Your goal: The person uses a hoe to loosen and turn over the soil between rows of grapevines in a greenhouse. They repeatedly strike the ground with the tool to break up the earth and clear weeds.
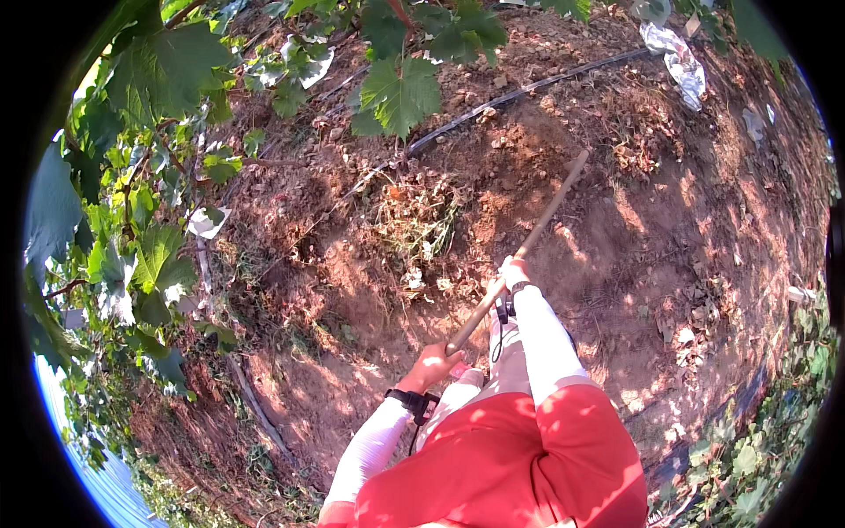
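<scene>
A long wooden handle (546,214) slants across the middle of the head view, from between my hands up and right to the soil. My left hand (432,364) is closed around its lower end, with a black device strapped at the wrist. Farther up the shaft, my right hand (515,272) grips it, a dark band at that wrist. The handle's far end lies at loose reddish soil (531,148); no tool head can be made out there. A heap of dry and green weeds (422,221) lies on the ground left of the shaft.
Grapevine leaves (155,257) and stems crowd the left side and hang across the top. A dark irrigation hose (502,99) runs over the soil beyond the handle. Crumpled whitish plastic (683,66) lies at the upper right. More foliage (746,462) grows at the lower right.
</scene>
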{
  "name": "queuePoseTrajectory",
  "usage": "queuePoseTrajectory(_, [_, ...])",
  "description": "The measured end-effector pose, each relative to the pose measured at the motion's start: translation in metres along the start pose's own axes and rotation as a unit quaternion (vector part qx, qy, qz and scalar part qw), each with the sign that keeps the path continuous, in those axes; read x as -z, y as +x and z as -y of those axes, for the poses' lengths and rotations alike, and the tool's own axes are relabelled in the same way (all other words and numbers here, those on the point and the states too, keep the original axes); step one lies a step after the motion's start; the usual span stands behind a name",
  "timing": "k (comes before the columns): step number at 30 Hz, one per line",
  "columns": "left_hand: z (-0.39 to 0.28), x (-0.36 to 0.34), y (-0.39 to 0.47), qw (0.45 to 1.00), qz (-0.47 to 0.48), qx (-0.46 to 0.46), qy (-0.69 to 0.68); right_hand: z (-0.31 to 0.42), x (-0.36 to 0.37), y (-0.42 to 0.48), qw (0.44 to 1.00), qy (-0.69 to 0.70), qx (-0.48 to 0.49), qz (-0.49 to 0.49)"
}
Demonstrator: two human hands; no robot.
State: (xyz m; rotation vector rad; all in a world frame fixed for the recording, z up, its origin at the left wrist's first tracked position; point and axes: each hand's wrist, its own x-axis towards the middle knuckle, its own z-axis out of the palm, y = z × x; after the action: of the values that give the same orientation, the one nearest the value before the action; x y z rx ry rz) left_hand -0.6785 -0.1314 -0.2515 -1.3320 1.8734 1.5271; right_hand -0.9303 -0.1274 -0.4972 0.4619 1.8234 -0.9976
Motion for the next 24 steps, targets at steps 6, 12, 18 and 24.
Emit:
queuePoseTrajectory(6, [0.065, 0.011, -0.068, 0.995, 0.043, 0.080, 0.040, -0.125, -0.017, 0.034, 0.955, 0.221, -0.001, 0.195])
queuePoseTrajectory(12, [0.175, 0.024, -0.198, 0.984, -0.004, 0.170, 0.048, -0.230, -0.098, -0.082, 0.979, -0.118, 0.040, 0.161])
queuePoseTrajectory(18, [0.267, 0.043, -0.279, 0.977, -0.049, 0.177, 0.108, -0.285, -0.144, -0.178, 0.943, 0.091, -0.151, 0.281])
queuePoseTrajectory(24, [0.344, 0.019, -0.275, 0.983, -0.076, 0.156, 0.060, -0.285, -0.142, -0.194, 0.953, 0.062, -0.198, 0.223])
